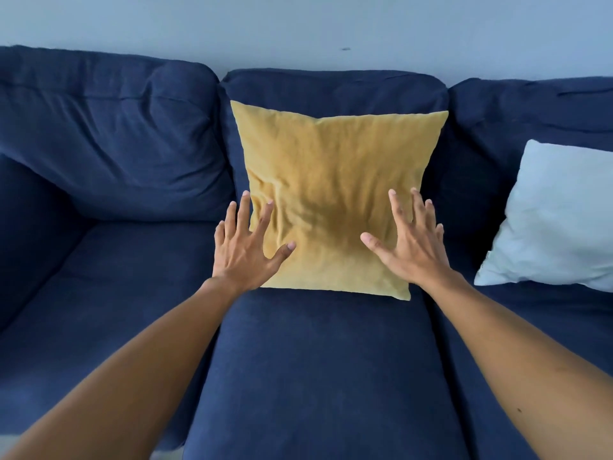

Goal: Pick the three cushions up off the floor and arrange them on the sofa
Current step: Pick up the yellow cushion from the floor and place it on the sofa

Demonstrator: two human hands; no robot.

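Facing the navy sofa [315, 376], you have the yellow cushion [331, 180] propped upright against the middle back pad, its lower edge on the middle seat. A pale blue cushion [557, 220] leans at the right end; the third is out of view. Your left hand [243, 250] and right hand [409, 247] are both spread wide, gripping nothing, flanking the yellow cushion's lower half, about equally near it.

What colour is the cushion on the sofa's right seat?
Pale blue square fabric cushion, clearest in the head view.
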